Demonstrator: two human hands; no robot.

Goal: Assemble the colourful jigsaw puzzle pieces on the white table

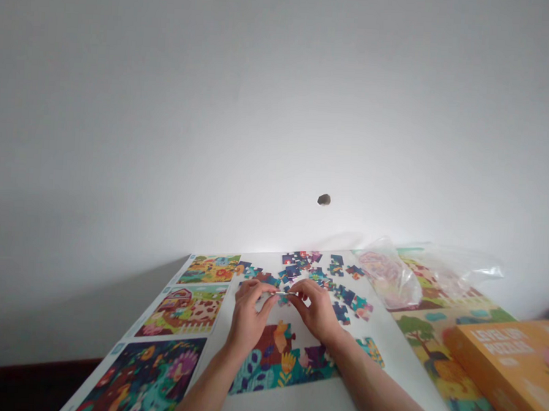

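Observation:
Both my hands are raised a little above a white table. My left hand and my right hand meet at the fingertips, pinching a small jigsaw piece from either side. Its picture is mostly hidden by my fingers. Just below my hands lies a partly assembled jigsaw section in teal, brown and purple. Many loose jigsaw pieces are scattered beyond my fingertips, and some lie close to my right hand.
Several illustrated puzzle picture cards lie in a column along the table's left edge. At the right are a crumpled clear plastic bag, a large printed puzzle sheet and an orange puzzle box. A white wall rises behind the table.

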